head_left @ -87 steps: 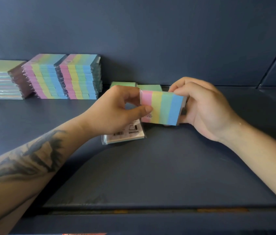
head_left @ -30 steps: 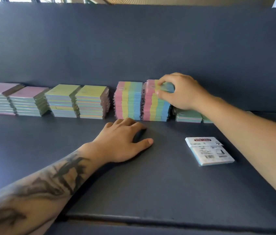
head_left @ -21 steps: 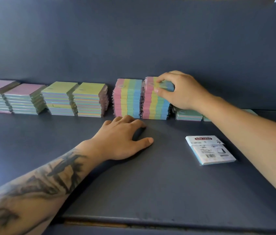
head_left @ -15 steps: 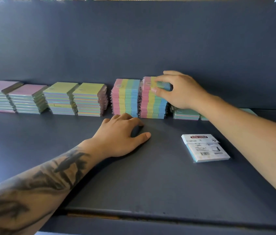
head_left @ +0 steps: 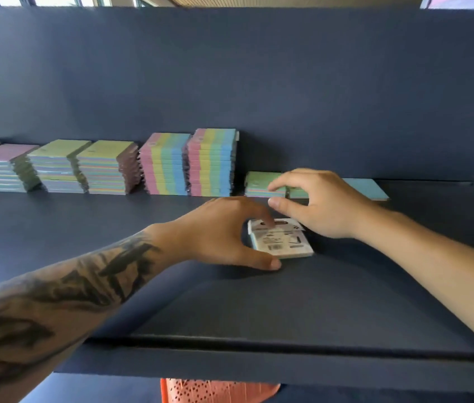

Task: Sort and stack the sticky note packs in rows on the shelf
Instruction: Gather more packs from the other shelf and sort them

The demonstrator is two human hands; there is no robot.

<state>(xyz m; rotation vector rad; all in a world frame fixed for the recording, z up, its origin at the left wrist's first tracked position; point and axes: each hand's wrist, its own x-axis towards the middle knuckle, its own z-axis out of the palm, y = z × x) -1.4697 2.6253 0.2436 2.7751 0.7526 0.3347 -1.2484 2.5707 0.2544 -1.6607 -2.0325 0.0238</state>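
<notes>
In the head view, your right hand (head_left: 321, 203) has come off the right-hand rainbow stack (head_left: 212, 162), where it was pressing a pack down a moment ago, and dropped toward the loose face-down pack (head_left: 281, 239) lying out on the open shelf (head_left: 259, 301). That stack now stands a little taller than its rainbow neighbour (head_left: 165, 164), so the last pack looks placed and you're on to the next one. Your left hand (head_left: 224, 232) has shifted right from its resting spot; its thumb lies at the pack's near edge and a finger rests on the printed label, curling round it, so I'd call that grip closing on the pack. Your right-hand grip is apart: thumb and fingers spread, hovering just above the pack's far corner, holding nothing

The pack's pale blue edge suggests it belongs with the low stacks (head_left: 265, 184) at the back right, or the flat blue pack (head_left: 366, 189) beside them, but I can't tell its front colour from here

Along the back, left to right, pink stacks (head_left: 3, 167), green-topped stacks (head_left: 84, 165), then the rainbow pair, all in a row against the dark blue back panel (head_left: 259, 82). Below the shelf lip, something orange and perforated (head_left: 218, 391) shows; above, slivers of window and ceiling
</notes>
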